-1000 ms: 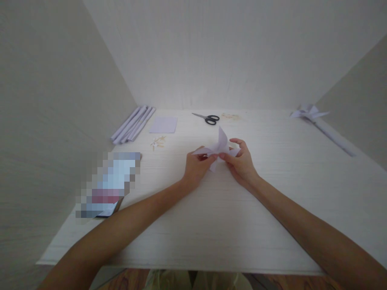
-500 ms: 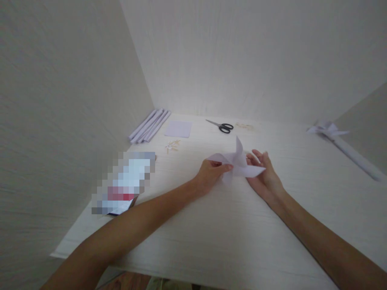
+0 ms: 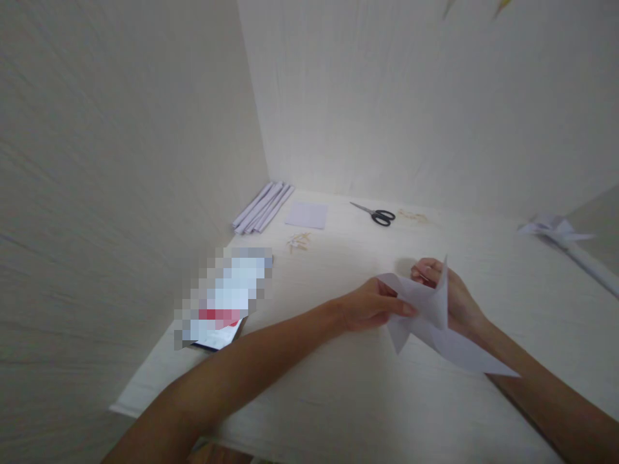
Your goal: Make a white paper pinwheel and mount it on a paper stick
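Between the thumb and fingers of my left hand [image 3: 372, 308] is a white paper pinwheel [image 3: 428, 312], gripped near its centre. Its pointed blades spread out, one standing up and a long one reaching toward my right forearm. Behind the pinwheel is my right hand [image 3: 459, 293], partly covered by the paper. Its fingers are curled together in a pinch; whatever they hold, if anything, is too small to make out.
Rolled paper sticks [image 3: 264, 207], a square paper sheet [image 3: 306, 215], small wooden-looking bits [image 3: 298, 242] and black-handled scissors [image 3: 380, 215] lie toward the back. A blurred-out phone [image 3: 236, 290] is at left. Another pinwheel on a paper stick [image 3: 587, 258] lies far right.
The pinwheel has tilted and come nearer to me, still in my left hand. My right hand's loosely spread fingers have curled in behind it. The view has shifted slightly.
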`<state>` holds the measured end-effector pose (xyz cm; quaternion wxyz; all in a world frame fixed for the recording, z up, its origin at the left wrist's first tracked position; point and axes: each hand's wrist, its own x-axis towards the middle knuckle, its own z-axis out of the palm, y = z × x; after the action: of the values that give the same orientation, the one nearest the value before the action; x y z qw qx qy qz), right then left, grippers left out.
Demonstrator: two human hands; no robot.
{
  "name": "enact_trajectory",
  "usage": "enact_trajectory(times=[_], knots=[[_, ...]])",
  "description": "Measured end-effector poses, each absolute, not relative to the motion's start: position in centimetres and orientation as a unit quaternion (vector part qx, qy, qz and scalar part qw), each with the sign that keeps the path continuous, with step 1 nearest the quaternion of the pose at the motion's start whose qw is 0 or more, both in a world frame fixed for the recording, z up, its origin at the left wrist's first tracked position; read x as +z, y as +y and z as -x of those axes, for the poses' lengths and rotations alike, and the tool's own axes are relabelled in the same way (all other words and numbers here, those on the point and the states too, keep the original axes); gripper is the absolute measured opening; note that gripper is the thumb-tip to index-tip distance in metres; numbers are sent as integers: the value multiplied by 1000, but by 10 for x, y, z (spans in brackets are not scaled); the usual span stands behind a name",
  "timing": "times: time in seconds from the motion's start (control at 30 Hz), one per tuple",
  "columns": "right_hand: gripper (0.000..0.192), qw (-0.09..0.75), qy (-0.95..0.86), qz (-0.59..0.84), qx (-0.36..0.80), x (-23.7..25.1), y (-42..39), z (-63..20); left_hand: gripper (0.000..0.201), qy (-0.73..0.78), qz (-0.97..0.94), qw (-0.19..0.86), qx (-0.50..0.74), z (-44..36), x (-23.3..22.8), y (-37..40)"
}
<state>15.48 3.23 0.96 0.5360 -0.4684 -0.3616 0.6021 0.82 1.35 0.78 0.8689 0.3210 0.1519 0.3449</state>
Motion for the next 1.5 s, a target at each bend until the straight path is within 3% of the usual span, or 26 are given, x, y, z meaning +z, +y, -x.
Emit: enact_trajectory(times=[0.17, 0.33, 0.43, 0.57, 0.63, 0.73, 0.9, 1.1, 1.5], knots=[[15, 474, -519, 452, 549, 22, 53, -125, 35, 135, -322, 879, 324, -7, 4, 15], [9, 359, -691, 382, 497, 12, 98, -82, 36, 121, -340, 879, 311, -3, 1, 14], [2, 324, -770, 369, 407, 7, 120, -56, 38, 103, -361, 878, 298, -2, 2, 14], [13, 318, -801, 351, 368, 7, 140, -25, 40, 82, -388, 877, 272, 0, 1, 14], [19, 292, -851, 324, 294, 7, 147, -13, 39, 76, -402, 878, 250, 0, 0, 15], [18, 263, -877, 314, 250, 4, 156, 0, 38, 74, -413, 881, 218, 1, -1, 15], [5, 239, -874, 330, 266, -1, 162, 8, 40, 92, -403, 885, 213, 1, -1, 16], [8, 245, -851, 351, 304, 1, 159, 8, 36, 95, -391, 894, 197, -4, -12, 19], [7, 374, -691, 354, 507, -8, 155, -10, 38, 96, -370, 902, 198, -3, -8, 19]])
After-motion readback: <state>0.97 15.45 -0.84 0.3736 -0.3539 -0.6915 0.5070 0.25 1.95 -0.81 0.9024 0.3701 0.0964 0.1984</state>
